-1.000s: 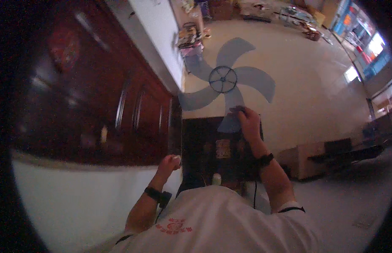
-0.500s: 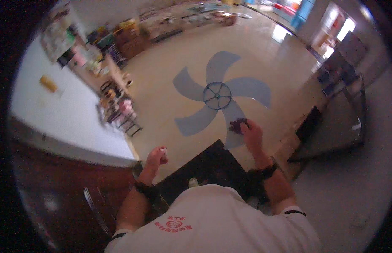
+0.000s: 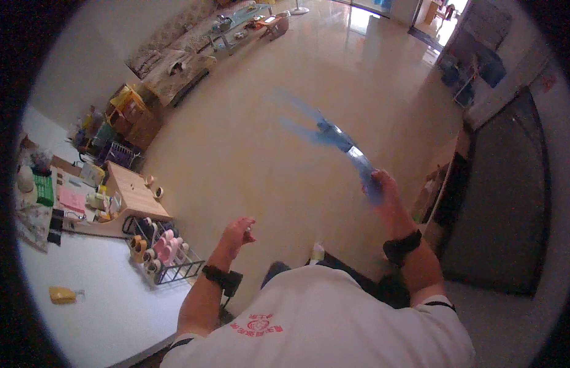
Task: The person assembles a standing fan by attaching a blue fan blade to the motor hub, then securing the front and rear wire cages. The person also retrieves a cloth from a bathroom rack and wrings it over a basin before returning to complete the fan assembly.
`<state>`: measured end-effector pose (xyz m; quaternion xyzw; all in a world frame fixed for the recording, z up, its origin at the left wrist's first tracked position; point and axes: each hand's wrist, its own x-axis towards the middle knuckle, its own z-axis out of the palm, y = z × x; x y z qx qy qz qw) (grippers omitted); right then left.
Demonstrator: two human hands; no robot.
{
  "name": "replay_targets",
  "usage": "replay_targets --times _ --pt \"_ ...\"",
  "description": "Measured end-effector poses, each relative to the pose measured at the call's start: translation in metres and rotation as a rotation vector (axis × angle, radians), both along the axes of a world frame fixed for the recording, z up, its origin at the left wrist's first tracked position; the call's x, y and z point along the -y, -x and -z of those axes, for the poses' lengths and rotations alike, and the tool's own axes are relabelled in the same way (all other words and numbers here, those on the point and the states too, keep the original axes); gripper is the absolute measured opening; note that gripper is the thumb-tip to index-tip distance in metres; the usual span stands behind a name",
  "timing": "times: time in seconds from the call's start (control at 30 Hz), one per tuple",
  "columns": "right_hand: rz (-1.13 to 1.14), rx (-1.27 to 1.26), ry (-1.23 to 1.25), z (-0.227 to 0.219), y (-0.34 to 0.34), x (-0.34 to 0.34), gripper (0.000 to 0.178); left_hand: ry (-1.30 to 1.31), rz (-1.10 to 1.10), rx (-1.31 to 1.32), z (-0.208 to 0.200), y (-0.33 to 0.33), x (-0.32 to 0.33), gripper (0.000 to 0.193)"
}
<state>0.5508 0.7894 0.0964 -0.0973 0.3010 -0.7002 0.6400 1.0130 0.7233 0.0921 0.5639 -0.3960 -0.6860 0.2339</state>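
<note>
A translucent blue fan blade wheel [image 3: 357, 156] hangs over the floor, now seen almost edge-on, its far blades smeared by motion. My right hand [image 3: 388, 190] grips it at the near end, and something dark shows at those fingers, too unclear to name. To the left, apart from the wheel, my left hand [image 3: 237, 238] is closed with curled fingers. A small object seems to be pinched in it, but I cannot make out what.
A white table [image 3: 95, 294] stands at the left, a black shoe rack [image 3: 180, 270] with several pairs beside it. Beyond are a wooden cabinet [image 3: 137, 190] and cardboard boxes [image 3: 141, 126]. A dark panel [image 3: 499, 202] leans at the right wall.
The fan wheel has turned from facing me flat to nearly edge-on, with my right hand moving slightly right. My left hand has shifted a little right. The view has turned too.
</note>
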Motion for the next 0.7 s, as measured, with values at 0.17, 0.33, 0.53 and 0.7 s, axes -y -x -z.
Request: replay_targets --times 0.17,0.33,0.53,0.7 --pt "-0.135 0.528 -0.016 -0.032 0.079 0.135 0.028 0.003 -0.03 0.063 -0.013 0.054 0.124 0.031" --pt "-0.104 0.609 0.087 -0.077 0.137 0.277 0.036 -0.062 0.042 0.056 0.01 0.124 0.3 0.03" --pt "-0.098 0.456 0.213 -0.133 0.22 0.436 0.035 0.062 0.272 -0.012 -0.032 0.263 0.52 0.035" --pt "-0.116 0.543 0.298 -0.131 0.299 0.548 0.037 0.206 0.432 0.071 -0.055 0.379 0.68 0.038"
